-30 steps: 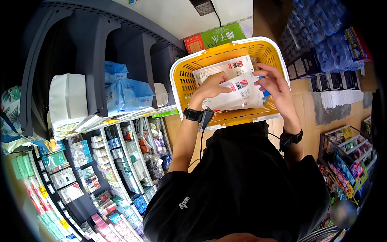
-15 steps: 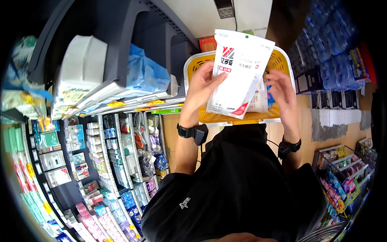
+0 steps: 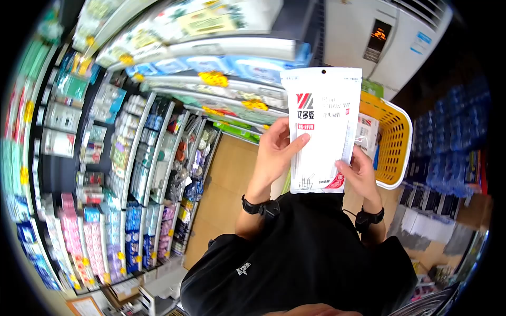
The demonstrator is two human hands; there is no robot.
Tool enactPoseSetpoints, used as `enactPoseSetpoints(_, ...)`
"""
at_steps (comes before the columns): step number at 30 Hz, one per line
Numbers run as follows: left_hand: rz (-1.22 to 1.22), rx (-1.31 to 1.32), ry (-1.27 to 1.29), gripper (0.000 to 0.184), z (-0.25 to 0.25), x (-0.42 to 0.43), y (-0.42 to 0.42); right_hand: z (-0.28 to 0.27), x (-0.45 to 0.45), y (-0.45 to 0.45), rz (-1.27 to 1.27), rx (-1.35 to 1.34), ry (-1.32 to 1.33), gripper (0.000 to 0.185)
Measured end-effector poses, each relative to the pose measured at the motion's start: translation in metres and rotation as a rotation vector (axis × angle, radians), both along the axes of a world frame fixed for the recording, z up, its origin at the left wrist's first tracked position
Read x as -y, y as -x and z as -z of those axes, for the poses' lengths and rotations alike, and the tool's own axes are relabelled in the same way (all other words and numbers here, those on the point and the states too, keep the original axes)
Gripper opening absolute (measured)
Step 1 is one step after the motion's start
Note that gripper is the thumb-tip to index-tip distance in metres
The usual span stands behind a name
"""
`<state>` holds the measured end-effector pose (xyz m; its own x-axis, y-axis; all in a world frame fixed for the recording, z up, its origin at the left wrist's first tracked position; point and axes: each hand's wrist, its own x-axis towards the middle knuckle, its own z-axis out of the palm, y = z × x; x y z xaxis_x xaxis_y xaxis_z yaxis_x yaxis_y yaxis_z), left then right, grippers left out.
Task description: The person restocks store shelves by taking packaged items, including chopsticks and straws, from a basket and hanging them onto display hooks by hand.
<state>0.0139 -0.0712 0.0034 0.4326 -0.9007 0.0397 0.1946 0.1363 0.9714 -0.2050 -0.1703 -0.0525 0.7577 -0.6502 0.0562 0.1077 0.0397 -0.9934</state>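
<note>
A white pouch of straws (image 3: pixel 322 150), printed in red and black with "STRAW" on its front, is held upright before my chest. My left hand (image 3: pixel 275 155) pinches its left edge, thumb on the front. The lower right edge is between the thumb and fingers of my right hand (image 3: pixel 361 171). Behind the pouch and to its right is a yellow shopping basket (image 3: pixel 392 142) with a white rim, partly hidden by the pouch. Inside it lies another white packet (image 3: pixel 366 132) with red print.
Shelves with wrapped paper packs (image 3: pixel 211 21) rise at the upper left. Racks of small packaged goods (image 3: pixel 132 174) fill the left side. A white appliance with a lit display (image 3: pixel 378 34) stands behind the basket. Shrink-wrapped bottles (image 3: pixel 448 131) are stacked at the right.
The pouch has come away from over the basket toward my body and hangs straighter. My right hand has left the basket area and taken the pouch's edge. The view has turned.
</note>
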Motion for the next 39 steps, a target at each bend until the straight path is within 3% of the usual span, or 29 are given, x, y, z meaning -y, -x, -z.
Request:
enactPoseSetpoints(9,-0.305,-0.051,0.008,0.044,0.005,-0.144,-0.022,-0.012,-0.068,-0.08,-0.284,0.041,0.049,0.035)
enactPoseSetpoints(12,-0.39,-0.084,0.014,0.044,0.006,-0.193,-0.027,-0.015,-0.097,-0.111,-0.398,0.018,-0.043,0.029)
enactPoseSetpoints(15,-0.441,-0.034,-0.071,0.048,0.01,-0.246,-0.028,-0.02,-0.129,-0.142,-0.511,0.037,0.006,0.032)
enactPoseSetpoints(17,-0.479,-0.058,-0.095,0.048,0.006,-0.277,-0.025,-0.022,-0.154,-0.16,-0.582,0.046,-0.113,0.034)
enactPoseSetpoints(22,-0.777,-0.088,0.011,0.047,0.015,-0.335,-0.026,-0.025,-0.209,-0.207,-0.769,0.032,-0.174,0.036)
enactPoseSetpoints(28,-0.951,-0.086,0.116,0.046,0.012,-0.38,-0.052,-0.032,-0.251,-0.241,-0.927,-0.068,-0.08,0.042)
enactPoseSetpoints(31,-0.994,-0.085,0.139,0.045,0.01,-0.388,-0.072,-0.017,-0.254,-0.259,-0.955,-0.106,0.114,0.041)
enactPoseSetpoints(39,-1.043,-0.051,0.077,0.046,0.016,-0.382,-0.142,-0.019,-0.254,-0.348,-0.933,-0.082,-0.071,0.034)
